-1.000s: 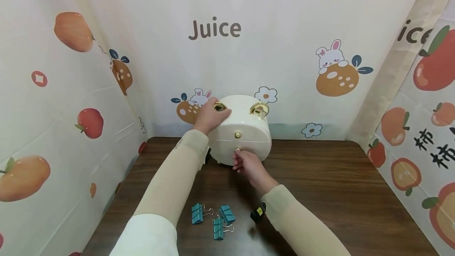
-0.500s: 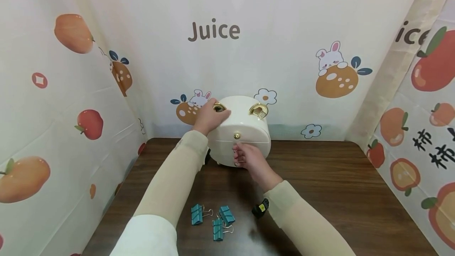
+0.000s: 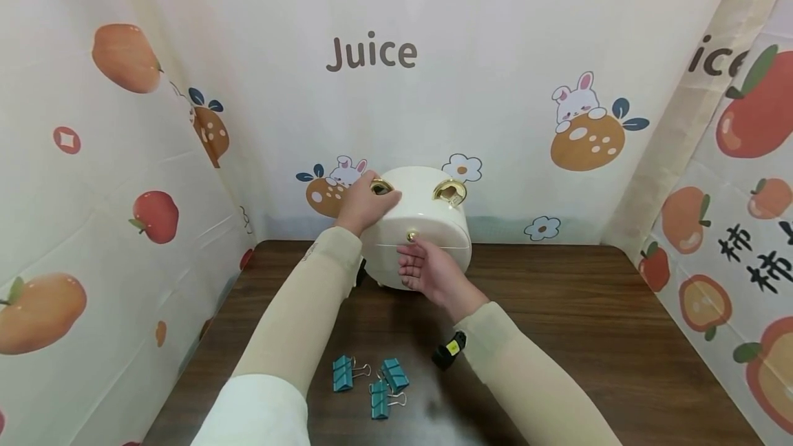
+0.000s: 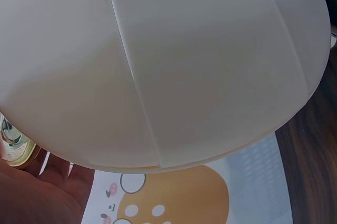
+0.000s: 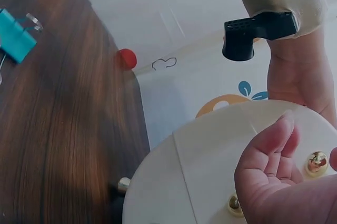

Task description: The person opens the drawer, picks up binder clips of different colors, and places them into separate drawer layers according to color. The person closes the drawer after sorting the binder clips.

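A glossy white oval two-drawer box [image 3: 390, 226] with gold fittings stands at the back of the table. My left hand [image 3: 364, 205] grips it at the upper left, thumb and fingers around the left gold ring [image 3: 381, 187]. Loosely bent, the fingers of my right hand [image 3: 436, 274] are in front of the drawers, thumb close to the upper gold knob [image 3: 411, 236]. In the right wrist view, that upper knob [image 5: 317, 163] appears between fingers and thumb, without a visible grip. The lower knob [image 5: 235, 205] is partly covered by the right hand. Both drawers look closed.
Three teal binder clips [image 3: 379, 384] lie on the dark wooden table [image 3: 557, 336], between the forearms. A printed curtain [image 3: 495, 88] hangs close behind the box and along both sides. The box's right gold ring [image 3: 450, 193] sits on top.
My right hand has let go of the lower knob and moved up to the upper knob, its fingers loosening. The left hand keeps its place on the box.
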### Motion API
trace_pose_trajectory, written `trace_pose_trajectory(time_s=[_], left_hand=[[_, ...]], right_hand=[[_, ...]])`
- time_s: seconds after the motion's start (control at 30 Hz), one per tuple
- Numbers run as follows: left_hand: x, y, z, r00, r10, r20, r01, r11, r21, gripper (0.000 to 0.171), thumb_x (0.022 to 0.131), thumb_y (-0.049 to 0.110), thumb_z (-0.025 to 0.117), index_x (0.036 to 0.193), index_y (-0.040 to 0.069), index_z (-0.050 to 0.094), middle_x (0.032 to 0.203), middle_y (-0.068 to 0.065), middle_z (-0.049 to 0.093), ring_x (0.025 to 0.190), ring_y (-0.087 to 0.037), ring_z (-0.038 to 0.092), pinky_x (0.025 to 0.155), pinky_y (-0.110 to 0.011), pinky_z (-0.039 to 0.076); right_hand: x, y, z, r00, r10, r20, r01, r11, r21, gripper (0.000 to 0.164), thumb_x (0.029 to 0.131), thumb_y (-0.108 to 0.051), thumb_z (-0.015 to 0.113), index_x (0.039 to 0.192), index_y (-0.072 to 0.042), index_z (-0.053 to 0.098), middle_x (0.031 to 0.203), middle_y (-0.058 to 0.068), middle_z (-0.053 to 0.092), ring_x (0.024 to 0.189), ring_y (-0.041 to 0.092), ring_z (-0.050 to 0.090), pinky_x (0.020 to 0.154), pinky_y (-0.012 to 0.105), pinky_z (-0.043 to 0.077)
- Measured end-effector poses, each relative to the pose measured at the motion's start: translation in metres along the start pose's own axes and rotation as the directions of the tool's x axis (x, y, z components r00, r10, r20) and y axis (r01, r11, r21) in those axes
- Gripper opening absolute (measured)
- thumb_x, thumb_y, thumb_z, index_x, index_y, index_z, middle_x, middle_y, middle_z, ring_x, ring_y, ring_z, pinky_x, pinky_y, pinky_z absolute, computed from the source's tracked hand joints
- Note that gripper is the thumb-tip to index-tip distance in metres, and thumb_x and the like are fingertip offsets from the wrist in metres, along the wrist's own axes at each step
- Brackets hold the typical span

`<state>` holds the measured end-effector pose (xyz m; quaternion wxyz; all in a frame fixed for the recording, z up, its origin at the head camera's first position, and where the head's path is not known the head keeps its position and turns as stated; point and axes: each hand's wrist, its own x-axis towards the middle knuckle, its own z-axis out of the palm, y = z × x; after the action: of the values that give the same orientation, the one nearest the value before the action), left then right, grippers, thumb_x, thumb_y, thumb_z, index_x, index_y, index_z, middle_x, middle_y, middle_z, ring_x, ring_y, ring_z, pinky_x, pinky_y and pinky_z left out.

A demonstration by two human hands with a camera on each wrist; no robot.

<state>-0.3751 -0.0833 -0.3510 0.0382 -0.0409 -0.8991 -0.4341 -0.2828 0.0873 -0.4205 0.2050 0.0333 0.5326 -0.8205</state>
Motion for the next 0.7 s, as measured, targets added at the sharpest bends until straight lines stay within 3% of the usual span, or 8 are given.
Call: trace_pose_trajectory(time_s=[0.17,0.33,0.7], left_hand=[[0.000,0.000,-0.001,1.000,0.008,0.005,-0.008,1.000,-0.006,0.055,0.090,0.049,0.072,0.126,0.010,0.056,0.104,-0.010,0.060,0.093,-0.027,0.058,0.076,-0.042,0.051],[-0.001,-0.001,-0.001,1.000,0.007,0.001,-0.007,1.000,-0.005,0.050,0.090,0.048,0.072,0.121,0.013,0.055,0.104,-0.009,0.060,0.094,-0.027,0.058,0.077,-0.043,0.052],[0.000,0.000,-0.001,1.000,0.008,-0.001,-0.008,1.000,0.011,0.051,0.090,0.049,0.072,0.121,0.012,0.056,0.102,-0.009,0.060,0.092,-0.027,0.058,0.075,-0.042,0.051]], right_hand=[[0.008,0.001,0.001,1.000,0.005,-0.008,-0.005,0.997,0.071,0.052,0.108,-0.040,0.046,0.132,0.004,0.057,0.087,0.004,0.061,0.078,0.018,0.059,0.072,0.030,0.051],[0.012,0.002,0.003,1.000,-0.001,-0.005,0.002,0.989,0.150,0.049,0.108,-0.041,0.046,0.126,0.003,0.060,0.089,0.006,0.060,0.078,0.017,0.057,0.072,0.030,0.051],[0.013,0.004,0.009,0.996,-0.056,-0.074,0.068,0.985,0.159,0.043,0.110,-0.039,0.048,0.115,-0.001,0.066,0.078,0.002,0.060,0.070,0.013,0.056,0.065,0.025,0.049]])
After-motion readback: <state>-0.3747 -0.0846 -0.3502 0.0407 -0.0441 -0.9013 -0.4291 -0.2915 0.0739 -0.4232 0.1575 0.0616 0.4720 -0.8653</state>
